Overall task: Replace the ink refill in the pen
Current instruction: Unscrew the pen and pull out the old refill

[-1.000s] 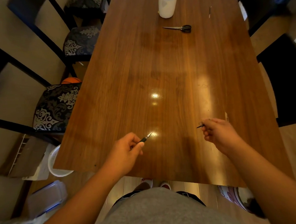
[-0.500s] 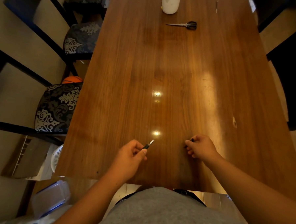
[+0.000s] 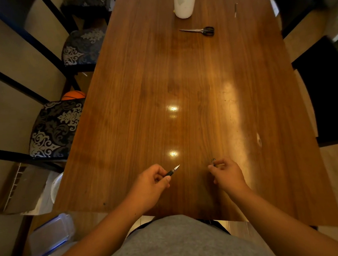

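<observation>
Black pen (image 3: 172, 171) gripped in the left hand (image 3: 149, 184), tip outward — right hand (image 3: 226, 174) nearby pinches a small part (image 3: 213, 160). Align them coaxially, then join gently.

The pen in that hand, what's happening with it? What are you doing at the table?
A person at a wooden table is working on a pen. The left hand grips the pen's front part, metal tip pointing away. The right hand pinches another small piece, too tiny to tell what. The two pieces are held apart, not joined. Farther up the table lie scissors, a white cup and a thin stick, maybe a refill.
</observation>
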A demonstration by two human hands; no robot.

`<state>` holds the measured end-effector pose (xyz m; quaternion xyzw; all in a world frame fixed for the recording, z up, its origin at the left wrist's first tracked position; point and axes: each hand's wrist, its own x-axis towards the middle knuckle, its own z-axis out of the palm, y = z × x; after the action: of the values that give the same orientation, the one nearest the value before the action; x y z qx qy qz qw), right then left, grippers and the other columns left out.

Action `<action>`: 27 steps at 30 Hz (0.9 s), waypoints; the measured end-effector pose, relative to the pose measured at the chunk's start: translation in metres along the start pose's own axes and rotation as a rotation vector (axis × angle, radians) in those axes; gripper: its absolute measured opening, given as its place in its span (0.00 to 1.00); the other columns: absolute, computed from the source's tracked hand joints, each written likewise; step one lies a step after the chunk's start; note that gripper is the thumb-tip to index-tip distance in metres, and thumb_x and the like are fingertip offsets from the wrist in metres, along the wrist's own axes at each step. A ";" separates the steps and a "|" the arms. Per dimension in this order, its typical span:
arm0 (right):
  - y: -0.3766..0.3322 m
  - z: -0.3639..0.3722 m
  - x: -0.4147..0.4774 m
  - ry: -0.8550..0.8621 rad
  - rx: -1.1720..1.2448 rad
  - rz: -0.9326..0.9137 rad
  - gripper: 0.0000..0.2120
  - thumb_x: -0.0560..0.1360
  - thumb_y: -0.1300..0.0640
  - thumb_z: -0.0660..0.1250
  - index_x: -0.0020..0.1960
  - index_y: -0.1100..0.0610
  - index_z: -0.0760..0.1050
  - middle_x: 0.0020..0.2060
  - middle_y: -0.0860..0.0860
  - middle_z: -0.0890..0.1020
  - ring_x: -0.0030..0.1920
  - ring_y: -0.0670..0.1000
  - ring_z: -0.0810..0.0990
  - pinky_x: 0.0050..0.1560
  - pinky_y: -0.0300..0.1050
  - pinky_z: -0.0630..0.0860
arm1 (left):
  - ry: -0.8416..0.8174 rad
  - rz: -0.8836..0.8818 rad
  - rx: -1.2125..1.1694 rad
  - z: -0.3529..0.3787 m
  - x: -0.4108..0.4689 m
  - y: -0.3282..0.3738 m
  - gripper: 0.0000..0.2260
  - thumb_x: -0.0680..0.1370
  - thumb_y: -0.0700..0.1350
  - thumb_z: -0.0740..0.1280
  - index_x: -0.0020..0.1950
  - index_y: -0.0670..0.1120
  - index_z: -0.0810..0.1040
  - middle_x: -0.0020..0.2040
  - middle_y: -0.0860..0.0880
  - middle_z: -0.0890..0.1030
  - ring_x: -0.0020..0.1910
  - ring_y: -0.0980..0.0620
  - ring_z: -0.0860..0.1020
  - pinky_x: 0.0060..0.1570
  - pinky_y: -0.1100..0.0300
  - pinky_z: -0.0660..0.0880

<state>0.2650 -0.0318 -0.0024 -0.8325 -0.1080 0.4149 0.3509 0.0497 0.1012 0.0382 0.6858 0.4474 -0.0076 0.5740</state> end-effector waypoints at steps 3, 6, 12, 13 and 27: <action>-0.014 0.001 -0.026 -0.239 0.078 -0.122 0.03 0.75 0.48 0.69 0.43 0.45 0.80 0.36 0.50 0.84 0.27 0.43 0.80 0.25 0.36 0.74 | -0.017 0.055 0.025 0.009 -0.003 0.005 0.04 0.76 0.47 0.69 0.44 0.55 0.77 0.40 0.47 0.83 0.32 0.60 0.75 0.34 0.58 0.73; -0.032 0.006 -0.047 -0.387 0.086 -0.199 0.08 0.75 0.44 0.67 0.39 0.44 0.80 0.34 0.48 0.85 0.27 0.45 0.80 0.23 0.36 0.73 | -0.026 0.122 0.111 0.015 -0.008 0.012 0.03 0.75 0.47 0.70 0.44 0.54 0.78 0.36 0.51 0.79 0.30 0.62 0.73 0.31 0.65 0.70; -0.039 0.006 -0.059 -0.420 0.011 -0.276 0.14 0.77 0.47 0.65 0.34 0.49 0.79 0.27 0.48 0.81 0.25 0.43 0.77 0.24 0.33 0.70 | -0.017 0.224 0.165 0.019 -0.018 0.023 0.03 0.74 0.46 0.72 0.44 0.52 0.79 0.32 0.55 0.76 0.29 0.62 0.73 0.30 0.68 0.68; -0.039 0.004 -0.060 -0.426 -0.001 -0.286 0.15 0.77 0.47 0.65 0.35 0.50 0.79 0.27 0.48 0.81 0.24 0.43 0.76 0.25 0.34 0.71 | -0.013 0.240 0.173 0.019 -0.020 0.023 0.03 0.74 0.47 0.72 0.44 0.52 0.79 0.32 0.56 0.77 0.30 0.62 0.73 0.30 0.68 0.69; -0.045 -0.010 -0.079 -0.457 -0.035 -0.480 0.14 0.77 0.52 0.66 0.33 0.45 0.76 0.27 0.47 0.79 0.26 0.43 0.76 0.28 0.36 0.72 | -0.253 0.179 -0.090 0.014 -0.034 0.032 0.04 0.78 0.47 0.67 0.45 0.51 0.80 0.39 0.48 0.86 0.28 0.57 0.75 0.29 0.65 0.72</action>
<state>0.2275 -0.0405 0.0806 -0.6745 -0.3844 0.4944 0.3910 0.0560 0.0717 0.0760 0.6901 0.3086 -0.0226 0.6543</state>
